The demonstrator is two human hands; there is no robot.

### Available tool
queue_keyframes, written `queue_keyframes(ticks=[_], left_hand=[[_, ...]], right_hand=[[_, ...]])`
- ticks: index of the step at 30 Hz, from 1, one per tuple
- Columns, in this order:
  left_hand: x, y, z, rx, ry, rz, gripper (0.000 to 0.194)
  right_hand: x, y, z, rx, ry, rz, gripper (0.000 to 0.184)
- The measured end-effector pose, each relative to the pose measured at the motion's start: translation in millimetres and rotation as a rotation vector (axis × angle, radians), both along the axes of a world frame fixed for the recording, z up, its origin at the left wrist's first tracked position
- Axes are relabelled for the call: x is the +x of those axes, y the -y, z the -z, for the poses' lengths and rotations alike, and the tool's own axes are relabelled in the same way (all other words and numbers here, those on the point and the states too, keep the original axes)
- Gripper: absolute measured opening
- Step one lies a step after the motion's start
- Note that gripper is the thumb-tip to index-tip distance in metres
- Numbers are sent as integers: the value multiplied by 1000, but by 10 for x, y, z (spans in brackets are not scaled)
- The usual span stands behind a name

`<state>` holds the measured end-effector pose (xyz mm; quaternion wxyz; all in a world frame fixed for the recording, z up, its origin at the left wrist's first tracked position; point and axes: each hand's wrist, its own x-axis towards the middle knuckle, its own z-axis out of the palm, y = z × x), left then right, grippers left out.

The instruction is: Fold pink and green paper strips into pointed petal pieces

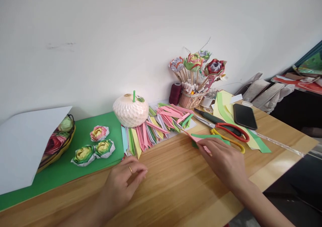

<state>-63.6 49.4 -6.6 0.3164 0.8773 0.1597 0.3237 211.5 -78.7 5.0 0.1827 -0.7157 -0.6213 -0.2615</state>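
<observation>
My right hand (225, 158) pinches a folded pink paper strip (193, 138), its thin end pointing left toward the pile. Under that hand lies a green paper piece (222, 138). My left hand (123, 180) hovers near the table's front with fingers curled and thumb pressed to them; nothing shows in it. Beyond it, many folded paper strips (143, 136) in pink, green, yellow and white lie in a row. Next to the right hand rest red-handled scissors (232, 128), a yellow-handled tool (238, 145) and a dark green cutter (211, 117).
A pale textured container (130, 111) stands behind the strips. Three paper flowers (103, 148) sit on green sheets (85, 123), beside a basket (71, 136) partly under white paper (22, 143). Farther right are a thread spool (175, 93), a flower-filled basket (190, 100) and a phone (245, 116).
</observation>
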Motion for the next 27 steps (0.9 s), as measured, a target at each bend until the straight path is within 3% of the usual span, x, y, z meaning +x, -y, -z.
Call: queue_keyframes(ticks=[7, 14, 18, 22, 25, 27], left_hand=[[11, 20, 7, 79, 59, 36, 15], [-6, 33, 38, 53, 47, 35, 15], [-4, 28, 56, 55, 50, 42, 16], [-1, 25, 74, 61, 58, 57, 15], [-8, 28, 86, 67, 51, 62, 16], [-15, 31, 88, 77, 44, 64, 16]], right_hand=[[26, -94, 66, -72, -78, 152, 30], [181, -34, -128, 62, -197, 233, 26], [208, -18, -102, 85, -348, 256, 25], [226, -10, -72, 242, -411, 311, 26], [151, 0, -132, 344, -313, 232, 17], [20, 3, -168, 342, -221, 82, 8]])
